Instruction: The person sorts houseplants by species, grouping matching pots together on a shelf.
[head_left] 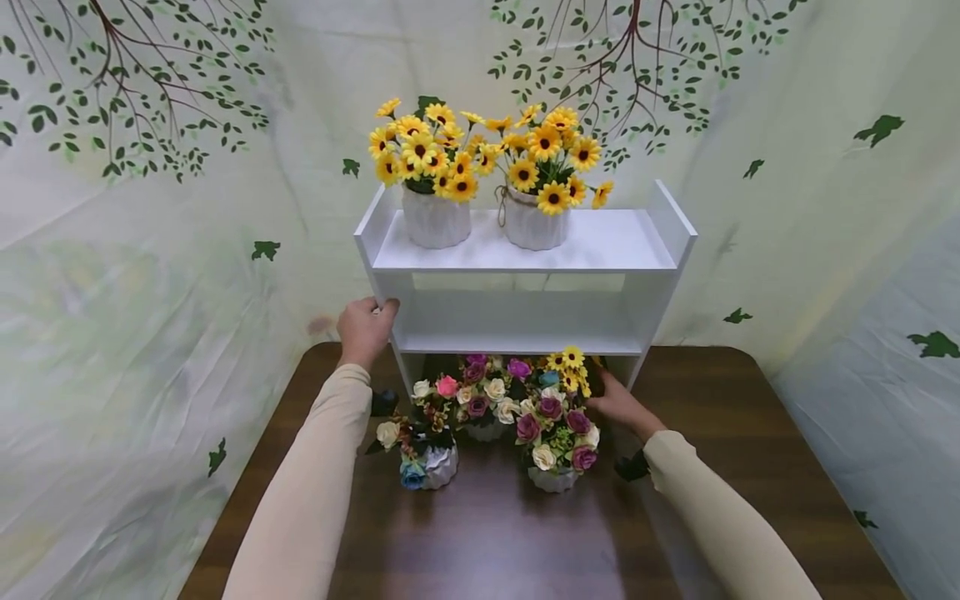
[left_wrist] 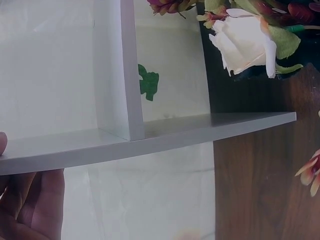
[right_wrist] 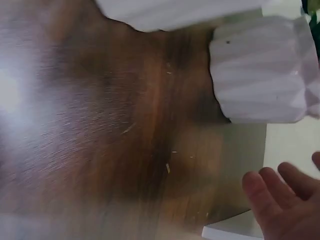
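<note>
My left hand (head_left: 366, 329) grips the left side panel of a white shelf (head_left: 517, 344), with the thumb on the inner face and the fingers on the outer face, as the left wrist view shows on the panel (left_wrist: 165, 145). Under the lower board, my right hand (head_left: 621, 404) is beside a bunch of small yellow flowers (head_left: 572, 367). Its fingers (right_wrist: 260, 192) are extended and apart from a white ridged pot (right_wrist: 262, 70) in the right wrist view. In front stand a pot of purple and cream roses (head_left: 558, 437) and a white pot (head_left: 440, 465) of mixed flowers.
Two white pots of yellow sunflowers (head_left: 437, 218) (head_left: 536, 221) stand on the top board. More roses (head_left: 480, 387) fill the space beneath the shelf. Everything stands on a brown wooden table (head_left: 480, 542) before a leaf-printed curtain (head_left: 150, 275).
</note>
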